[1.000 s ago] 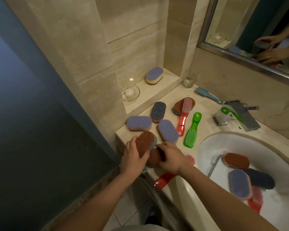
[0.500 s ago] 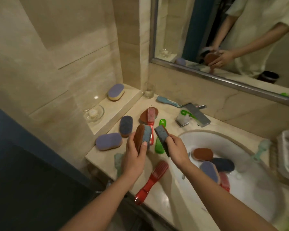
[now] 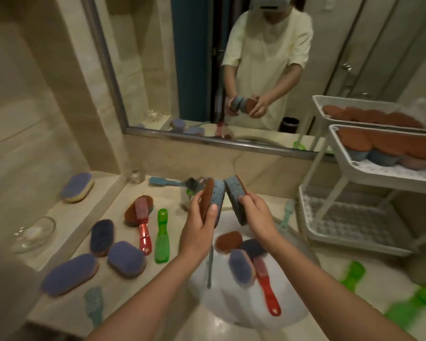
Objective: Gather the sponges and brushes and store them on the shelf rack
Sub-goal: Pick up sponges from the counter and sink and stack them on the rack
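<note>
Above the sink point(image 3: 221, 303), the left hand point(image 3: 199, 226) grips a brown-faced sponge point(image 3: 212, 199); the right hand point(image 3: 257, 214) grips a blue sponge point(image 3: 234, 201). Transfer step: next, carry both rightward into the shelf rack point(image 3: 379, 174).

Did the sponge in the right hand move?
Yes. The right hand lifted its sponge off the counter, rightward, and now holds it over the sink.
</note>
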Available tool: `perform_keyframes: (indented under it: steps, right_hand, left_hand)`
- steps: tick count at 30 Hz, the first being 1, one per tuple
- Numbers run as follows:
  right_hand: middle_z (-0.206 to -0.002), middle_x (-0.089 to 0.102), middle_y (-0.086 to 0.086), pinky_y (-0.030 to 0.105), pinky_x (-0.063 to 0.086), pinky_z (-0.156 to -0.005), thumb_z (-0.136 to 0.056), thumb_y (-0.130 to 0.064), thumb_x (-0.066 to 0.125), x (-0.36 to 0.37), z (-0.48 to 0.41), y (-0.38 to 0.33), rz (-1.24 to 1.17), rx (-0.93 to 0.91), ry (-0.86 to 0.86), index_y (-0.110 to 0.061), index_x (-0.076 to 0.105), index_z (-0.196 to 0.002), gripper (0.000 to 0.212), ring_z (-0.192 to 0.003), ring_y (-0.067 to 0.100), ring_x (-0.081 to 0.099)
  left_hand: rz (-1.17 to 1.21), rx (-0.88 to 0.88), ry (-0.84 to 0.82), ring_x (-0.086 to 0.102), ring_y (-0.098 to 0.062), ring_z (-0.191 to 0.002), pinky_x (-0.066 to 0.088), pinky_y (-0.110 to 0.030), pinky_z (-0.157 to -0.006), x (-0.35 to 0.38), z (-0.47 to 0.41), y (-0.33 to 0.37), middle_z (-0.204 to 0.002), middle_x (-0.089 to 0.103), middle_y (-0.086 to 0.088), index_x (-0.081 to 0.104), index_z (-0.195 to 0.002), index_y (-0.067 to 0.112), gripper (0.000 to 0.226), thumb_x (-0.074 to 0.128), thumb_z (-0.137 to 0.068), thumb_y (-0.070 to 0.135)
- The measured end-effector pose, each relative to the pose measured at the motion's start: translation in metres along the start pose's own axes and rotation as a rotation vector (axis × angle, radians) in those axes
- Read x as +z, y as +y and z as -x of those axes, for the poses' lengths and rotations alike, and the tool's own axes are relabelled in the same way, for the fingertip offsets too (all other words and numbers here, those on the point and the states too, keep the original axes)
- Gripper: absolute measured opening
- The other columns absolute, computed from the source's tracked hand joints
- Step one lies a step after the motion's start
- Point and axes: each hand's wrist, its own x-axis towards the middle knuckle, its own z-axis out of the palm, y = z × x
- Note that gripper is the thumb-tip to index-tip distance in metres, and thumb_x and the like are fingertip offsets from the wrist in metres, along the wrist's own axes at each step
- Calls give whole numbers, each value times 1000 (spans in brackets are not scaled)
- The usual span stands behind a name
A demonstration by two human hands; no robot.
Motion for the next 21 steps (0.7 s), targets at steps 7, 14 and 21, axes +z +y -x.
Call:
perform_keyframes:
  steps: [7, 14, 21]
  right_hand:
    - [-103, 64, -6, 22, 46, -69, -83, -38, 50, -96, -4, -18, -81, -33, 84, -23, 58, -120, 40, -88, 4, 60]
    - [-97, 69, -3, 17, 47, -61, -86, -32, 51, -176, -3, -41, -170, -88, 145, -17, 60, -115, 35, -82, 6, 65]
    - [-73, 67, -10, 26, 50, -49, -77, -40, 48, -237, 10, -63, -278, -159, 104, -18, 61, -98, 32, -64, 2, 65]
  left_hand:
    - [119, 70, -75, 56, -6, -115, 51, -38, -95, 78, -7, 61, -127, 56, 15, 38, -132, 46, 62, 43, -77, 76]
    - [181, 178, -112, 57, -1, -110, 54, -44, -92, 138, -8, 123, -122, 57, 22, 39, -130, 51, 56, 46, -80, 75]
    - [246, 277, -100, 62, -6, -105, 56, -48, -85, 186, -2, 180, -114, 62, 19, 45, -123, 52, 48, 51, -79, 71]
